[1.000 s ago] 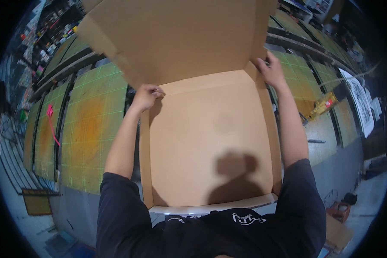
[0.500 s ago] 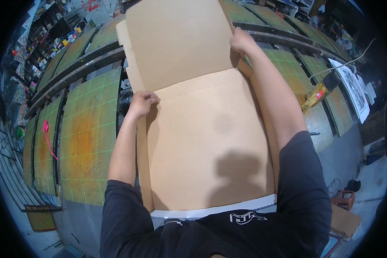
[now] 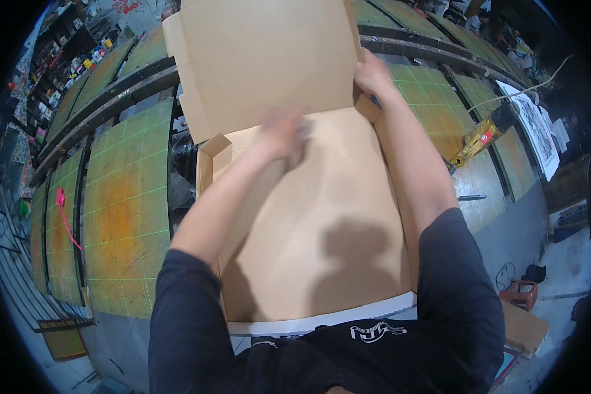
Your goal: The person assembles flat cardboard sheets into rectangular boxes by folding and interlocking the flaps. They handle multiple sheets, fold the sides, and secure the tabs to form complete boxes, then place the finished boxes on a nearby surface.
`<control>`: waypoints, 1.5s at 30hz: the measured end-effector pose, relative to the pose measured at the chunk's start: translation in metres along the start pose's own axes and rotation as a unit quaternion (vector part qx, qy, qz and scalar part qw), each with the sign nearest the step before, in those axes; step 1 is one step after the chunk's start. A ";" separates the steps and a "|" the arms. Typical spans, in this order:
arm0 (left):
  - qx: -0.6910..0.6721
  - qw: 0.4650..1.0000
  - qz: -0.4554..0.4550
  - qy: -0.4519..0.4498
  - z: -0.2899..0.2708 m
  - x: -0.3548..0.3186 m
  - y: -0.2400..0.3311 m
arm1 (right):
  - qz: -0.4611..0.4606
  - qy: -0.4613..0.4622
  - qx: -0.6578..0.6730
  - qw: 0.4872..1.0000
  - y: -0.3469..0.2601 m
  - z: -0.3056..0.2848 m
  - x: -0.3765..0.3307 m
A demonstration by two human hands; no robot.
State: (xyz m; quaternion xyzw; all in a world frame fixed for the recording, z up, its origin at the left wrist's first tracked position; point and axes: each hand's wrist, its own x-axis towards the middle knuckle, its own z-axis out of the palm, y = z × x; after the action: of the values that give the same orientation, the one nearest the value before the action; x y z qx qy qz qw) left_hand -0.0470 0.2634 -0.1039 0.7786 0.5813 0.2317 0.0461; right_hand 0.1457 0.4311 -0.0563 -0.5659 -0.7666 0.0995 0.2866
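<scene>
A large brown cardboard box (image 3: 308, 223) lies open before me, its white front edge near my body. Its raised lid (image 3: 269, 59) stands up at the far side, with tabs along the left edge. My right hand (image 3: 374, 75) grips the right edge of the lid near the far right corner, fingers closed round it. Over the crease between lid and base is my left hand (image 3: 284, 136), blurred by motion, so its fingers cannot be made out. At the far left corner a folded corner flap (image 3: 217, 146) stands up from the side wall.
Green-gridded boards (image 3: 126, 203) on dark rails spread left and beyond the box. A yellow tool with a black end (image 3: 482, 136) and a dark pen-like stick (image 3: 471, 197) lie to the right. A pink strap (image 3: 62, 200) lies far left; a red stool (image 3: 521, 293) stands lower right.
My left hand has left the box's left corner and swung right across the crease. The left corner flap now shows. My right hand stays on the lid, which has shifted slightly left.
</scene>
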 end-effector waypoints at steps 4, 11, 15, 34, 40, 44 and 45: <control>-0.260 0.963 -0.067 0.025 0.053 0.074 0.059 | -0.027 -0.006 0.037 0.999 -0.008 0.005 -0.003; -0.306 0.944 -0.123 -0.016 0.098 0.083 0.049 | -0.045 -0.020 0.029 0.998 0.023 0.006 -0.005; -0.306 0.945 -0.096 0.060 0.118 0.062 0.049 | -0.031 -0.051 0.077 0.995 0.037 0.015 -0.001; -0.258 0.958 -0.077 0.094 0.146 0.082 0.050 | 0.089 -0.138 0.156 0.974 0.047 0.034 0.048; -0.373 0.896 -0.167 0.172 0.135 0.074 0.058 | 0.059 -0.125 0.169 0.976 0.046 0.039 0.045; -0.331 0.876 -0.250 0.244 0.130 0.084 0.068 | 0.019 -0.105 0.218 0.970 0.046 0.023 0.026; -0.389 0.846 -0.291 0.222 0.132 0.090 0.075 | 0.009 -0.097 0.218 0.971 0.048 0.018 0.023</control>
State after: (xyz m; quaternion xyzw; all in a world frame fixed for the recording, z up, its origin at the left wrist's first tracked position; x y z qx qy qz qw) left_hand 0.0934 0.3489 -0.1679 0.4200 0.6384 0.5810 0.2801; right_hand 0.1702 0.4721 -0.0860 -0.4839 -0.7455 0.3212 0.3271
